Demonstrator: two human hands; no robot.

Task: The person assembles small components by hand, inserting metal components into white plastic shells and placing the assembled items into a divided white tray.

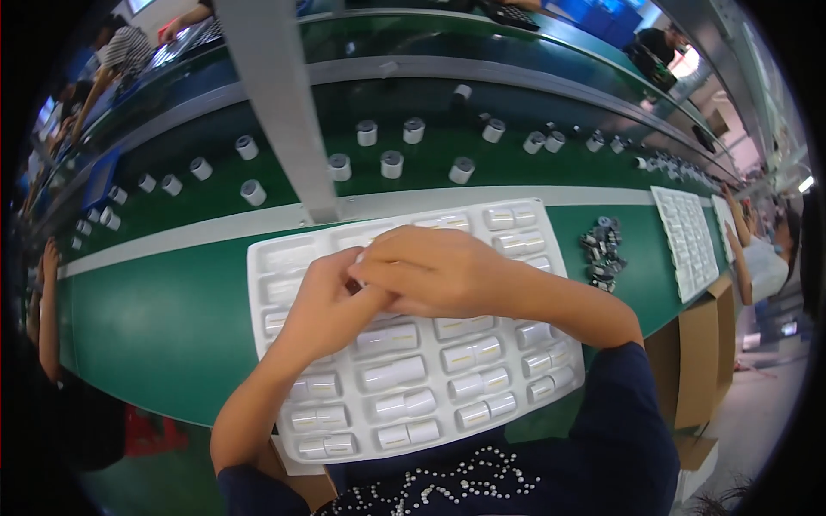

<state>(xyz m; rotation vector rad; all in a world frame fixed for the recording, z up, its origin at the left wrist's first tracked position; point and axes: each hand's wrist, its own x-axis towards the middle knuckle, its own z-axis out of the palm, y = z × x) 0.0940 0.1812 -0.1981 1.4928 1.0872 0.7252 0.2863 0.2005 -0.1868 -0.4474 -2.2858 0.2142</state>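
My left hand [325, 301] and my right hand [443, 273] meet above the far half of a white moulded tray [287, 256]. Both have their fingers bent and pressed together; whatever they hold, if anything, is hidden between them. Under and around them, many of the tray's pockets carry glossy white cylinders [394, 373], lying on their sides, some with a thin yellowish line. At the tray's far left corner a pocket shows no cylinder.
Behind the tray, white cylinders with dark tops [391, 164] stand along a dark green conveyor belt, past a grey post [280, 103]. Small dark metallic parts [603, 252] lie heaped at right, near another white tray [686, 241] and cardboard boxes [699, 361]. Other people work around the line.
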